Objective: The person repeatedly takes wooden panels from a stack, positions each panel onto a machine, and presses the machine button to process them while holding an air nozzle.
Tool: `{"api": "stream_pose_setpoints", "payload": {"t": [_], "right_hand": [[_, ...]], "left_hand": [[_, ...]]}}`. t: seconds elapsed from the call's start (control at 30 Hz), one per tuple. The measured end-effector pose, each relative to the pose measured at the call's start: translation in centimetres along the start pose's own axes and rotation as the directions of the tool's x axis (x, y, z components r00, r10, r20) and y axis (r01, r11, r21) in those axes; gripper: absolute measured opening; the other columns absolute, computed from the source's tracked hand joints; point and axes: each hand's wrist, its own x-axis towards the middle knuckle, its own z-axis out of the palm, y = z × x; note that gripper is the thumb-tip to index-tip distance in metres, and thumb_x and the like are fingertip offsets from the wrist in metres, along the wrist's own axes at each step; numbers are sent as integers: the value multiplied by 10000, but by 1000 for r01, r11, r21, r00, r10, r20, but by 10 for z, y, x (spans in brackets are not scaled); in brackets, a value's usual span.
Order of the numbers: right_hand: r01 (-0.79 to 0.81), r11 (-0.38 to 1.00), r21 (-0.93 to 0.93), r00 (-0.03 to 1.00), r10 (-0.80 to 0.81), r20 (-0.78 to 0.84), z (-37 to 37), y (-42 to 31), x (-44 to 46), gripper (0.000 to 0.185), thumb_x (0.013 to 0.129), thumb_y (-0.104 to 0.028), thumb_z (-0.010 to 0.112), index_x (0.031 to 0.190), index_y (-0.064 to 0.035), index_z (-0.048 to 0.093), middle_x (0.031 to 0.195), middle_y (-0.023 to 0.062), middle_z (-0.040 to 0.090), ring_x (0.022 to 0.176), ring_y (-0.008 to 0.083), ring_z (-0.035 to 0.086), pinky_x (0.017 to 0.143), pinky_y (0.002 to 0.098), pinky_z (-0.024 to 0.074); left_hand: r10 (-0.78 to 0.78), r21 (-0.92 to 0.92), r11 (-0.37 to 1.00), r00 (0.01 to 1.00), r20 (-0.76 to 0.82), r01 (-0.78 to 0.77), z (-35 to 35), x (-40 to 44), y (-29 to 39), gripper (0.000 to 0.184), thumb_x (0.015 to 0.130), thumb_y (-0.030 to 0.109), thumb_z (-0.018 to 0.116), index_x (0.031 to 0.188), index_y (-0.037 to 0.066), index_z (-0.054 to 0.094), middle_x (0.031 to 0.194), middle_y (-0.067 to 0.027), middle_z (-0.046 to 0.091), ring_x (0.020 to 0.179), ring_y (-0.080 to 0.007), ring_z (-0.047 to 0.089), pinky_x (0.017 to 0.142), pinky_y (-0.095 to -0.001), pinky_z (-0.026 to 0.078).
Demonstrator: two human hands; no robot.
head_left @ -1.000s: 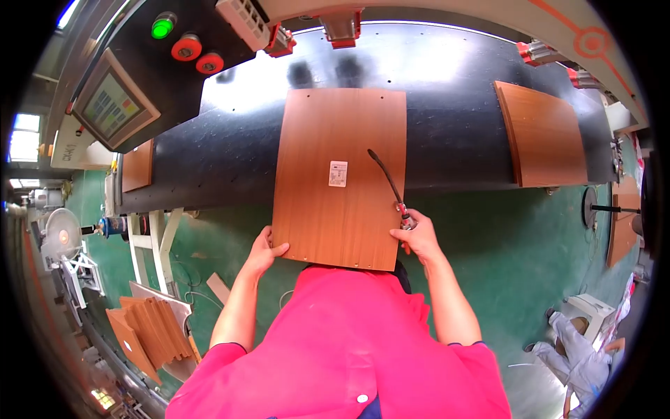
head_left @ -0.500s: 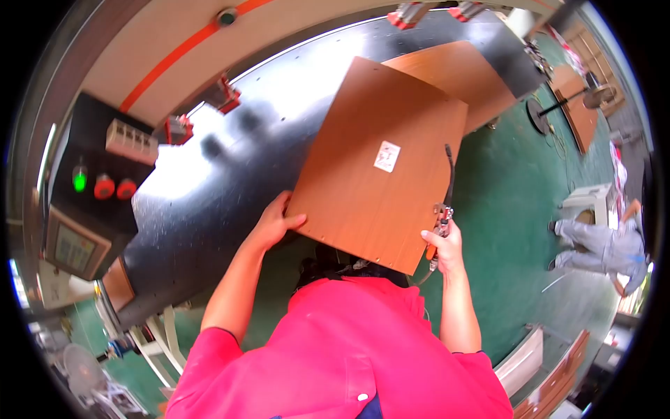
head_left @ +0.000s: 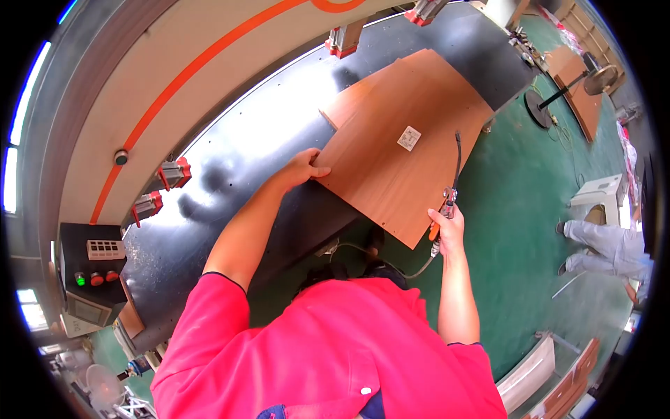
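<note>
A brown wooden panel (head_left: 391, 160) with a white label (head_left: 409, 138) lies tilted over another brown panel (head_left: 363, 100) on the black table. My left hand (head_left: 304, 169) grips its left edge near the corner, thumb on top. My right hand (head_left: 449, 227), beside the panel's lower right edge, is wrapped round an air gun (head_left: 447, 202) with a thin black nozzle and an orange handle. A hose runs from the air gun down towards my body.
The black table (head_left: 244, 167) stretches under a machine beam with red-tipped clamps (head_left: 174, 173). A control box (head_left: 91, 269) stands at the left. At the right are a fan (head_left: 600, 79), a person in grey (head_left: 604, 244) and a white stool (head_left: 600, 199). More panels (head_left: 576, 380) lie lower right.
The labelled panel has moved off to the right and now overlaps the other panel on the table. Both hands moved along with it, and the view has turned to the right.
</note>
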Motion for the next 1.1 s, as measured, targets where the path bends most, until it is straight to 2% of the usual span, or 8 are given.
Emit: {"api": "stream_pose_setpoints", "payload": {"t": [0.2,0.23,0.43,0.53,0.8,0.9,1.03,1.1], "right_hand": [[7,986,-166,998,3,62,1,-30,82,306,811,-89,804,985,-14,563,719,-14,547,556,84,532,524,241,448],[10,983,-183,997,4,71,4,-26,91,330,821,-105,803,992,-13,536,722,-7,536,538,88,525,504,247,445],[-61,978,-198,991,83,102,22,-26,106,426,835,-118,803,1097,-15,484,770,23,546,552,99,536,525,251,477],[-42,986,-160,990,62,123,23,-18,104,470,845,-118,797,1169,-28,468,828,33,558,595,104,546,517,253,480],[1,907,-421,803,251,541,35,-10,-7,155,887,-28,696,973,-16,569,705,97,627,552,134,588,497,289,507],[49,787,-615,533,500,682,74,30,-43,211,833,19,727,965,-14,566,705,68,607,547,128,581,530,292,507],[122,591,-797,201,772,603,178,47,-118,273,787,49,764,947,-24,555,695,41,579,535,130,575,500,282,471],[79,524,-848,81,844,530,218,69,-156,311,781,70,757,975,-26,534,682,53,579,515,176,595,494,310,508]], "left_hand": [[-179,-70,979,637,-750,192,42,58,21,626,872,443,726,1207,-33,495,1004,-169,634,887,-279,645,790,-418,509],[-428,-342,895,765,-481,286,50,49,49,639,924,480,644,1217,-58,459,906,-173,634,785,-310,646,752,-440,519],[-153,46,980,872,-466,196,78,86,41,594,974,480,573,1223,-46,457,955,-253,656,699,-349,678,655,-421,543],[-144,59,978,852,-504,200,77,60,67,572,999,472,503,1280,-25,464,1156,-366,610,1131,-523,566,950,-543,446],[-129,-197,979,898,-421,48,76,-152,-15,455,1041,455,435,1231,70,584,997,-123,692,943,-256,678,884,-395,503],[-532,-480,835,621,-576,270,101,-294,-99,460,1037,446,447,1200,52,620,973,-90,680,904,-229,677,862,-387,527],[-694,-689,720,-89,-715,-86,161,-526,-254,339,1015,337,482,1087,30,607,916,-99,647,685,-185,652,529,-348,523],[-820,-780,523,-451,-351,-344,154,-662,-259,457,1018,468,402,1040,34,541,774,-117,617,500,-208,548,442,-337,464]]}}
